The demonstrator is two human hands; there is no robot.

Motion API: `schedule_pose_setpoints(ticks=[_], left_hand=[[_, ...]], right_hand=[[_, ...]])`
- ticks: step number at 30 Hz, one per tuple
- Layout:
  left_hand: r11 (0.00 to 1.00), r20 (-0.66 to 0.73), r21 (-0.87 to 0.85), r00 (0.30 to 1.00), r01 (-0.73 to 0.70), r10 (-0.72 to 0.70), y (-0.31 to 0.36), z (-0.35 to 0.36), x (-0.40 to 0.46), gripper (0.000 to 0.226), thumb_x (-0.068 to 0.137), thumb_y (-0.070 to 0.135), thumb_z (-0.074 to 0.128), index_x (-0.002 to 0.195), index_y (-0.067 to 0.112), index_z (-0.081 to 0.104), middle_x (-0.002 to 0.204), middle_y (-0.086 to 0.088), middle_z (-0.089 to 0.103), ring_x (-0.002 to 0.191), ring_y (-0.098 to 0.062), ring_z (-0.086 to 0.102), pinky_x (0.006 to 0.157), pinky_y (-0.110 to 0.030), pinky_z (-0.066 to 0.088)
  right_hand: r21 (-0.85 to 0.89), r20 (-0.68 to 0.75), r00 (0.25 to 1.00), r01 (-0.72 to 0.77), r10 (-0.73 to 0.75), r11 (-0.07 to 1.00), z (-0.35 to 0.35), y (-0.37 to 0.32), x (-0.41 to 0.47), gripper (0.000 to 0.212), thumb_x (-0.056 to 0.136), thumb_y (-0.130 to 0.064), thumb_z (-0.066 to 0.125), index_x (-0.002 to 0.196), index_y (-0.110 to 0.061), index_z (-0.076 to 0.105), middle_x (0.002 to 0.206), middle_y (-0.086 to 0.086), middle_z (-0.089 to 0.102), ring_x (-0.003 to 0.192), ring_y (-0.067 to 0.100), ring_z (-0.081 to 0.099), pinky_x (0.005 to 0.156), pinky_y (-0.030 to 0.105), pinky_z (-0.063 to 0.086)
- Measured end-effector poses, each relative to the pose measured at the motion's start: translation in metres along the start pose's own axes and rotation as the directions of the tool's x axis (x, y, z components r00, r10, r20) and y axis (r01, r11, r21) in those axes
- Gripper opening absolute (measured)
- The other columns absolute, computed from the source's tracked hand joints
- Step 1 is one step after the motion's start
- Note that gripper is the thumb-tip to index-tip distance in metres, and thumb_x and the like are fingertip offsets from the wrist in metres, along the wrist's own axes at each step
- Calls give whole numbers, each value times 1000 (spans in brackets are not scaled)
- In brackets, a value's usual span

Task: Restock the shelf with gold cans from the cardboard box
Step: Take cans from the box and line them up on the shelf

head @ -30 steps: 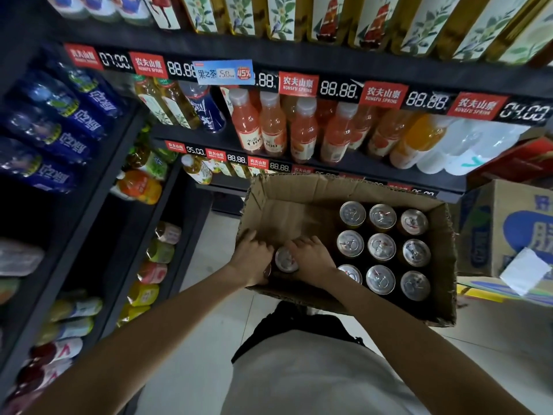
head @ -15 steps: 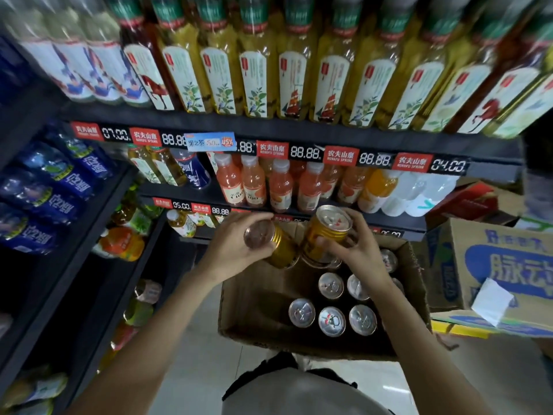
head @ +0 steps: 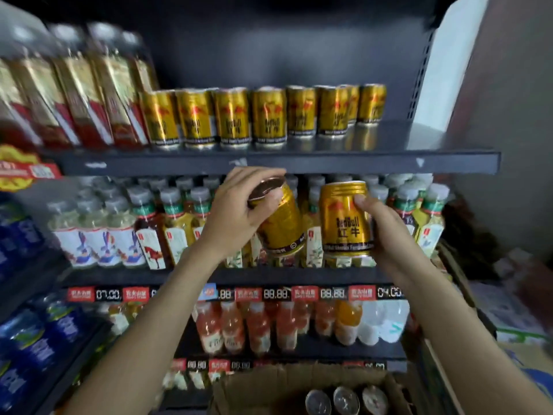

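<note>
**Q:** Head view: what has just changed?

**A:** Both hands have risen out of the cardboard box (head: 305, 384) at the bottom centre of the frame and now sit just below the front edge of the top shelf (head: 269, 163). The left hand (head: 236, 214) has its fingers closed over the rim and upper side of a tilted gold can (head: 279, 226); the right hand (head: 386, 232) is clamped around the side of an upright gold can (head: 347, 217), thumb on the label. The two cans are close together, but contact cannot be confirmed.

**Q:** What does that mean for the task?

**A:** The pick is finished and the carry is nearly done; placement appears to be the step in hand. The row of gold cans (head: 263, 115) already stands on the top shelf at centre, with bare shelf to its right (the likeliest landing spot). The tilted can probably needs righting first.

**Q:** How does this differ from the earlier frame?

**A:** Half a second ago the cans were held just above the box, level with the orange bottles (head: 257, 327); the view has since swung upward, so the box has dropped to the bottom edge, showing only three can tops (head: 345, 399). The tea bottles (head: 125, 232) now lie behind the hands.
</note>
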State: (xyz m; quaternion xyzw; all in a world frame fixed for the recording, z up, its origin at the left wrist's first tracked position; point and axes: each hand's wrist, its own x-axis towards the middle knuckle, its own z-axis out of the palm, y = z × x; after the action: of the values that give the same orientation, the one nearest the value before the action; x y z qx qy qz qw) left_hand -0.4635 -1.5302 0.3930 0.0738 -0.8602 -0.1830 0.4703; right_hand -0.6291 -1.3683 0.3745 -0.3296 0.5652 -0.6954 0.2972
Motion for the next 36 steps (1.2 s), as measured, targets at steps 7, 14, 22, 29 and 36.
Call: schedule_pose_setpoints(ticks=[7,14,22,29,36], left_hand=[[959,-88,209,973,-191,213,28,-9,97,61,88,61,35,114,14,64,113,-1,64,107,-13,50,91,-25,34],[941,-74,306,982,-145,175,8,28,152,56,87,53,39,118,13,62,116,-3,64,110,-20,49,86,-20,29],[925,-131,381,990,8,45,-11,64,180,51,92,52,45,123,15,59,122,-3,62,115,-20,46,92,-28,35],[828,22,521,974,-205,227,-31,54,161,77,80,71,41,138,20,42,136,-5,47,126,-23,42,105,-37,33],[682,151,665,949,-304,275,-44,40,153,99,71,71,58,148,22,21,146,-6,38,139,-22,30,117,-48,-2]], right_hand=[[-17,-77,951,299,-300,954,8,-78,47,18,91,-30,53,99,-16,61,83,0,72,77,12,69,70,27,57],[-77,-202,899,382,-389,921,10,-92,113,44,92,-28,51,134,-17,43,127,17,55,106,24,60,83,37,53],[-295,-141,893,374,-427,879,3,-85,146,58,87,-34,54,140,-20,35,134,8,51,120,24,52,102,49,44],[-596,-22,859,400,-512,696,-21,-86,141,75,83,-43,62,146,-20,27,145,6,37,131,22,41,109,44,37],[-797,70,758,434,-648,421,-21,-81,143,90,72,-34,78,144,-22,25,144,6,39,128,26,45,100,47,45]])
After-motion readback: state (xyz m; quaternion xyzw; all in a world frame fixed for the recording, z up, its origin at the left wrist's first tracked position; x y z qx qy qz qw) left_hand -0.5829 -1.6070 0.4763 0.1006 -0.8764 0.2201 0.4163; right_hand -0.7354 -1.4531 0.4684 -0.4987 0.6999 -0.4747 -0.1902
